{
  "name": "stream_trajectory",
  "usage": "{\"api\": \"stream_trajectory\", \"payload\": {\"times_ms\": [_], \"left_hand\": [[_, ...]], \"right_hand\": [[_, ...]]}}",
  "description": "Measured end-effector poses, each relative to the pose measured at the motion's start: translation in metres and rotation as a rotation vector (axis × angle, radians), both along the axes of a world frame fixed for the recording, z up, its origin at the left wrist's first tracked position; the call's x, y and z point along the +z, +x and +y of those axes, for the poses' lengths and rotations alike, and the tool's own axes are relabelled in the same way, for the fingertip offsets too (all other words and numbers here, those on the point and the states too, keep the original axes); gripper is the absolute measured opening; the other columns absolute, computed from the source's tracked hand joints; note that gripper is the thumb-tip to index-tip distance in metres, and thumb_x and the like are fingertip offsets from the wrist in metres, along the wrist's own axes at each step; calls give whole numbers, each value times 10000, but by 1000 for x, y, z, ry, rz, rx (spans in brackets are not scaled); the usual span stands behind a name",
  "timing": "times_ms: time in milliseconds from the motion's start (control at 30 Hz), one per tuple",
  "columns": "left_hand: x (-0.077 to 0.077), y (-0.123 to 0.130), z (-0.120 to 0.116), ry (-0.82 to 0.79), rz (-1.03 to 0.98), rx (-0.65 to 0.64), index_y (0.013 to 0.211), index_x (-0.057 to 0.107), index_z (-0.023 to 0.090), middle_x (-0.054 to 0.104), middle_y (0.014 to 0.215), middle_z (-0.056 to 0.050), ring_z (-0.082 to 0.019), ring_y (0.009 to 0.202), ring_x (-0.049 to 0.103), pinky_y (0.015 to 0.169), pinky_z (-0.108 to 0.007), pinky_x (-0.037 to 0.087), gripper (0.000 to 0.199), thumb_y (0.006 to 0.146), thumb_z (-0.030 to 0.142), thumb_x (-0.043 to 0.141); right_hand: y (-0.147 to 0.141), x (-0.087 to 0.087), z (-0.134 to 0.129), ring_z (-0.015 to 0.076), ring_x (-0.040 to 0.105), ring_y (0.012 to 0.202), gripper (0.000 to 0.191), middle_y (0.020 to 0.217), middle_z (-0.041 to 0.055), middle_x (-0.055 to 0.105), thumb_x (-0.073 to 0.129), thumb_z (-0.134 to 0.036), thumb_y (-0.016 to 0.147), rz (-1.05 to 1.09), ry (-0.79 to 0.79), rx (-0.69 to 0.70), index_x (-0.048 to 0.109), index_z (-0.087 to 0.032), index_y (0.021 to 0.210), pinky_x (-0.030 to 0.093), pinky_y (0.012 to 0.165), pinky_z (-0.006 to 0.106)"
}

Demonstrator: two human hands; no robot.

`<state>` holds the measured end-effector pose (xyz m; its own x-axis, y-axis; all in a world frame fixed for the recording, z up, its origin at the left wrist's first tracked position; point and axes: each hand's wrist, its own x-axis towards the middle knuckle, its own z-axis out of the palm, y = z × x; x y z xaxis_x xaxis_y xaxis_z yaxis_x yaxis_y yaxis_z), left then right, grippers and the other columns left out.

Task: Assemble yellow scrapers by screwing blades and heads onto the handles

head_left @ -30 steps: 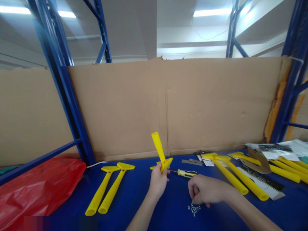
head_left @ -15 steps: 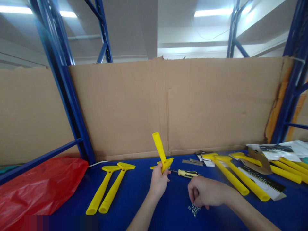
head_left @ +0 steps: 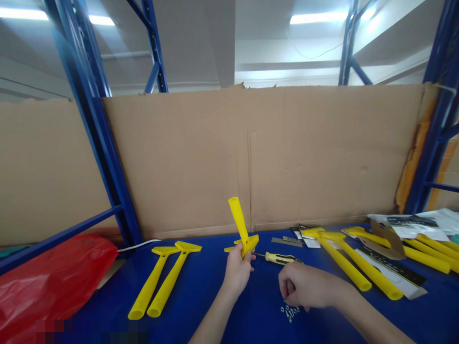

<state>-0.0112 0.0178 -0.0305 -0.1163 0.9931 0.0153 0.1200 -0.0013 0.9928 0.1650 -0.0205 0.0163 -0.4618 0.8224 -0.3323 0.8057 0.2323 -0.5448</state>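
Note:
My left hand (head_left: 237,272) is closed around the head end of a yellow plastic scraper (head_left: 238,217), whose hollow handle points up and slightly left. Behind that hand, part of another yellow piece shows. My right hand (head_left: 301,285) has its fingertips pinched together just above a small pile of metal screws and nuts (head_left: 291,313) on the blue table. Whatever may be between those fingertips is too small to make out. A screwdriver (head_left: 281,258) with a cream and black handle lies between and beyond the hands, its shaft pointing left.
Two yellow scrapers (head_left: 168,282) lie at left, near a red plastic bag (head_left: 53,282). More yellow scrapers (head_left: 349,265) lie at right with printed packaging (head_left: 390,267) and a cardboard piece (head_left: 389,241). Flat metal blades (head_left: 287,241) rest before the cardboard wall (head_left: 251,157).
The right hand has risen slightly and shifted a little left over the small hardware. At left, the red bag's edge has drawn back to the left. The left hand is almost still.

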Motion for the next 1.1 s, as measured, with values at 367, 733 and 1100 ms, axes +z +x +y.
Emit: {"api": "stream_trajectory", "payload": {"times_ms": [367, 733, 1100], "left_hand": [[-1, 0, 1, 14, 15, -11, 1111, 582, 87, 658, 1035, -112, -126, 769, 643, 490, -153, 476, 325, 809, 31, 474], [-3, -2, 1, 1, -12, -12, 1113, 598, 116, 651, 1048, -101, -131, 803, 636, 499, -144, 465, 310, 814, 81, 526], [-2, 0, 1, -5, 8, -15, 1082, 598, 105, 658, 1023, -98, -114, 770, 626, 482, -134, 441, 301, 813, 38, 482]], "right_hand": [[0, -2, 1, 70, 497, 404, 182, 508, -47, 536, 533, -130, 643, -6, 29, 2, 678, -170, 746, 320, 346, 128], [-1, -6, 5, 101, 563, 439, 162, 471, -54, 543, 471, -89, 554, 112, -36, -53, 569, -180, 646, 359, 362, 137], [-2, -22, 17, 95, 562, 425, 219, 491, -64, 544, 444, -16, 573, 313, -4, -88, 542, -169, 695, 441, 390, 159]]}}
